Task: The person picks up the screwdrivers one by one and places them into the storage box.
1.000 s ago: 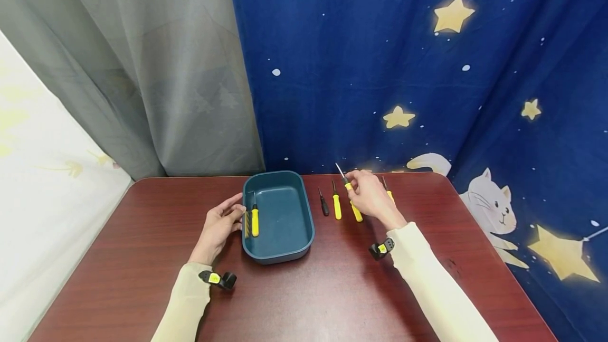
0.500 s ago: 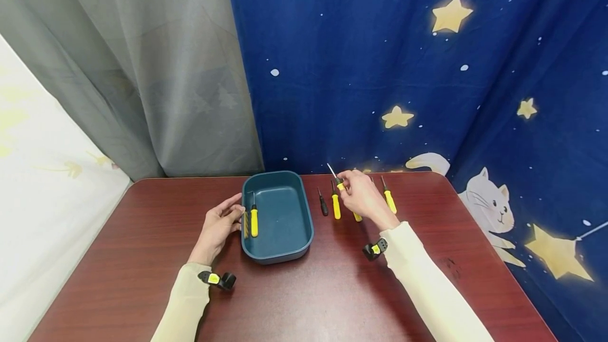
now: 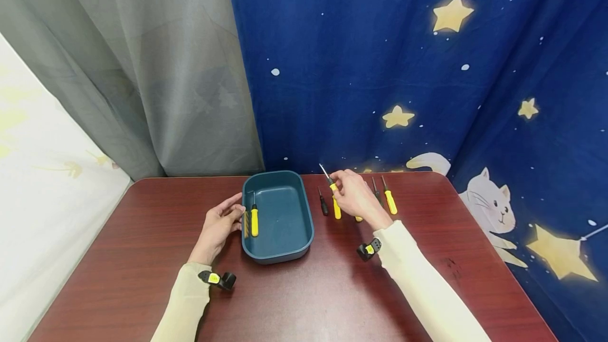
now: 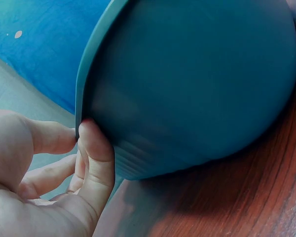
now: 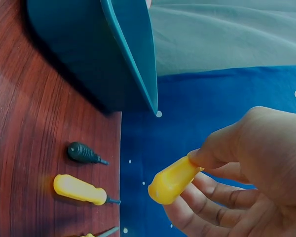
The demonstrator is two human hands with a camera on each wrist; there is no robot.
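My left hand [image 3: 217,231] pinches the left rim of a dark blue plastic box [image 3: 277,258], thumb and fingers on either side of the wall in the left wrist view. Inside the box, along its left side, lies a yellow-handled screwdriver [image 3: 255,220]. Right of the box, my right hand [image 3: 353,194] holds another yellow screwdriver [image 5: 172,185] by its handle, raised over the table with the shaft pointing away and leftward. Beneath and beside that hand lie a small black screwdriver [image 3: 324,206] and a yellow screwdriver [image 5: 79,189]. A further yellow handle [image 3: 358,218] is partly hidden by the hand.
On the reddish wooden table [image 3: 304,305], a dark-handled screwdriver [image 3: 377,194], partly covered by the right hand, and a yellow screwdriver [image 3: 390,202] lie to the right. Grey [image 3: 199,94] and blue starred curtains [image 3: 332,67] hang behind the back edge.
My right hand has moved left toward the box with the yellow screwdriver, uncovering tools on the right. The left hand and the box have stayed put.
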